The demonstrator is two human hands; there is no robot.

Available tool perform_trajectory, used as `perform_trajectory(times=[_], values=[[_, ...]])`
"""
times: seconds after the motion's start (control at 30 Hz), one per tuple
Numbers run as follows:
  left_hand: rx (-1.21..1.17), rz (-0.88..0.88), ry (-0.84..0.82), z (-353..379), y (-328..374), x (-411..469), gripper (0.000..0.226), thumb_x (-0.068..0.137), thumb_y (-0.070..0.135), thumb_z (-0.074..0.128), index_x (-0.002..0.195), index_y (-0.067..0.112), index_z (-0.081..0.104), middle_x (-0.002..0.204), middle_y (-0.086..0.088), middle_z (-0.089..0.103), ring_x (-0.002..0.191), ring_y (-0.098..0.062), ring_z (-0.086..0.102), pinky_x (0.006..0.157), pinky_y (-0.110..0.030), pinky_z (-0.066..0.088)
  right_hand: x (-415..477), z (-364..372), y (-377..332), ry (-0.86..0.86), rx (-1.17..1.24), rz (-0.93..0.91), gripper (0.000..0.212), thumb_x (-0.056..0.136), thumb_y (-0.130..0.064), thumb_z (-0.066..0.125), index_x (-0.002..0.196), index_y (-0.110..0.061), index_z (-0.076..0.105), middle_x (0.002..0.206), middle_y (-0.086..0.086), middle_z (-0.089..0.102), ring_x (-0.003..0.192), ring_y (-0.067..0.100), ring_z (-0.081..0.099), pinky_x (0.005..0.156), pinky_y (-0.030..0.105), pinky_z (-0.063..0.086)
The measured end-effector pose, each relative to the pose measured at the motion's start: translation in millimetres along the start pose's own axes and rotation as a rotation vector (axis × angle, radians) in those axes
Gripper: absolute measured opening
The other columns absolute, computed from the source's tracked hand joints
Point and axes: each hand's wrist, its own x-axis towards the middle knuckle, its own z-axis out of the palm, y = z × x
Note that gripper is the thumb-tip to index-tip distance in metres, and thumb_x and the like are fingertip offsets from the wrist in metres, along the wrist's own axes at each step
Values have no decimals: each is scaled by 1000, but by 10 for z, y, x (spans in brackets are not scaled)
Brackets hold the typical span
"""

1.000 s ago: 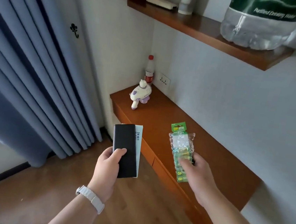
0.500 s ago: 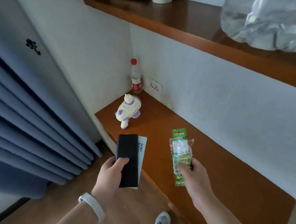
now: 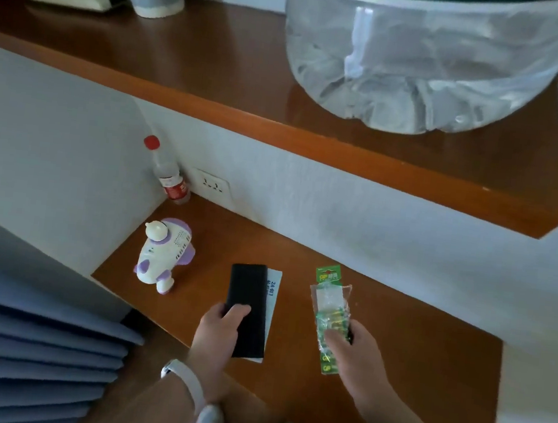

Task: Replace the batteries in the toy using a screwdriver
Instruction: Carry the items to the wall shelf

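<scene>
A white and purple airplane toy [image 3: 164,255] stands on the wooden desk [image 3: 395,334], near its left end. My left hand [image 3: 220,332] grips a black screwdriver case [image 3: 247,308] with a white label strip along its right side, held above the desk's front edge. My right hand [image 3: 355,353] holds a green battery pack [image 3: 328,316] in clear plastic, over the desk to the right of the case. No loose screwdriver is in sight.
A red-capped bottle [image 3: 169,175] stands in the back corner beside a wall socket [image 3: 211,185]. Overhead, a wooden shelf [image 3: 280,122] carries a large water jug [image 3: 417,57], a cup and a white remote. Blue curtains [image 3: 28,357] hang at the left.
The view has moved closer to the desk and tipped down. Both hands, with the case and the battery pack, have come forward over the desk, nearer to the toy.
</scene>
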Motion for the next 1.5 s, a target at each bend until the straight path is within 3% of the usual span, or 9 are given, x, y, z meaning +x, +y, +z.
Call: perform_trajectory(times=[0.27,0.43,0.67,0.8,0.9,1.0,1.13,1.3,1.5], values=[[190,-18,-236,188,-138,463,23,96,32,60,113,17,60,102,-7,71,94,-24,69,74,-35,56,13,199,251,208,77,143,7,95,-19,59,96,-13,62,91,13,67,70,17,60,58,27,50],[300,-41,-381,213,-220,736,21,98,31,59,112,16,60,103,-7,70,91,-23,70,70,-33,57,23,394,403,312,136,190,10,94,-24,61,95,-14,64,95,18,69,79,30,68,70,45,59],[356,-100,-502,337,-349,1056,25,101,30,56,120,14,55,111,-9,68,98,-27,69,77,-39,59,175,556,560,405,161,269,8,95,-28,63,98,-21,65,90,1,70,79,16,68,63,30,57],[357,-110,-504,390,-382,1125,23,101,30,55,120,16,53,111,-8,67,99,-26,67,76,-37,58,313,559,726,404,93,300,38,93,-36,64,122,-11,59,103,3,69,86,16,66,55,21,51],[359,-83,-491,413,-419,1155,26,101,30,56,123,17,52,114,-7,66,101,-26,66,83,-43,59,387,534,821,392,48,314,54,91,-41,65,134,-12,51,115,5,66,95,20,66,67,29,56],[418,-8,-457,438,-475,1137,22,100,31,57,119,20,53,113,-3,65,100,-24,66,85,-45,60,427,498,847,383,-44,297,39,93,-38,64,123,-15,56,102,2,68,87,18,66,73,39,60],[517,139,-360,464,-504,1088,10,97,35,60,101,26,56,102,1,67,91,-17,67,76,-41,61,439,439,852,373,-202,264,21,93,-37,61,104,-19,57,85,-5,64,73,10,63,61,32,56],[572,187,-314,475,-516,1095,17,95,35,62,104,22,58,102,1,67,89,-15,66,70,-34,60,433,336,822,321,-597,340,39,91,-60,48,99,-21,49,87,0,58,77,20,59,62,34,49],[548,142,-306,559,-526,1078,27,91,34,68,111,23,53,104,3,65,91,-16,66,75,-39,61,396,225,868,317,-648,347,40,90,-63,45,97,-23,48,89,-2,58,78,19,60,69,35,54]])
